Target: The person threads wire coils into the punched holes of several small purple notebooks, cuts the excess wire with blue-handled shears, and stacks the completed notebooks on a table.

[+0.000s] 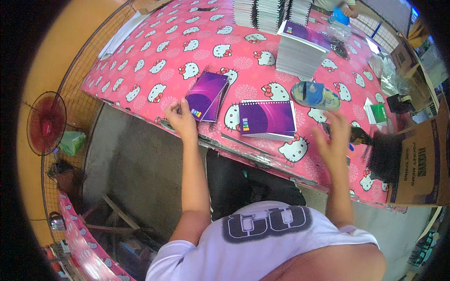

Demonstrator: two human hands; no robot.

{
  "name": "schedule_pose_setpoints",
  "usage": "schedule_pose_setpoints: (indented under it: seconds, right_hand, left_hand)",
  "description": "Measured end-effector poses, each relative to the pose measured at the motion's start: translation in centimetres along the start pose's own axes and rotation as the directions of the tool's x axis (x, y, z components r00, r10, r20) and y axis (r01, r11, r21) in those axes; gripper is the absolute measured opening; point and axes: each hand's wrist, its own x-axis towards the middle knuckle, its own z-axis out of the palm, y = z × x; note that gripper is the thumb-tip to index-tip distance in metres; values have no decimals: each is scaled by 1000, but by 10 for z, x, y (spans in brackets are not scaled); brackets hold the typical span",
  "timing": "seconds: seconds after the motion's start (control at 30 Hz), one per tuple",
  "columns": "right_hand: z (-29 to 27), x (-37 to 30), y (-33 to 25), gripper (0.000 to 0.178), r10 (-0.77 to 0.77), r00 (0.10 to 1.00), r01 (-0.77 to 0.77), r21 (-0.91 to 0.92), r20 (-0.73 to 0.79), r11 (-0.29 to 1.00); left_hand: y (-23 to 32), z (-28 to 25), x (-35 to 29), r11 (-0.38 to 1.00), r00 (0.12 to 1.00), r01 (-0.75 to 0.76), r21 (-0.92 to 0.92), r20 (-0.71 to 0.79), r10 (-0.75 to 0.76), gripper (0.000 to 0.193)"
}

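Note:
At the table's near edge, my left hand (182,120) pinches the lower left corner of a purple spiral notebook (202,96), which lies tilted over another like it. To its right sits a short stack of purple spiral notebooks (267,117), coil edge facing away. My right hand (333,140) is open above the table, right of that stack, its fingers apart and slightly blurred; I see nothing in it. Beyond it lies a blue and yellow padded item (316,95) with a black band. Beside the right hand are bunched black binding coils (386,157).
A tall paper stack (300,58) topped by a purple cover stands farther back, before several stacks of bound notebooks (269,14). A cardboard box (419,161) and a tape dispenser (400,103) are at right. Another person's hand (349,10) shows far back. A red fan (46,123) stands left.

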Motion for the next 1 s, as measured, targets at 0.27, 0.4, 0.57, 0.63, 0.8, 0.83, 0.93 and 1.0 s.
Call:
schedule_pose_setpoints:
  seconds: [0.27,0.4,0.57,0.63,0.8,0.83,0.93,1.0]
  right_hand:
    - [71,65,-101,30,-476,645,519,116,598,847]
    - [65,89,-95,24,-534,592,359,396,604,845]
    - [65,92,-91,22,-588,593,358,474,550,805]
    - [64,95,-93,24,-581,577,362,459,574,812]
    - [58,96,-74,30,-419,833,206,500,361,841]
    - [45,99,-78,31,-297,898,108,491,325,865]
    - [22,74,-88,30,-193,960,96,411,202,907]
    - [21,48,-103,33,-362,826,174,415,432,893]
  left_hand:
    - [67,-1,1,1000,988,-9,23,153,6,31]
    - [78,-31,-13,956,973,136,-259,215,-80,24]
    - [113,-23,-34,842,887,361,-400,427,-177,22]
    - [116,-19,-40,833,861,378,-403,484,-157,22]
    - [131,-13,-52,693,518,686,-221,818,-252,38]
    - [134,-15,-52,599,384,789,-137,871,-306,44]
    - [155,14,-64,484,168,870,96,865,-473,53]
    - [143,33,-75,680,314,729,81,843,-436,51]
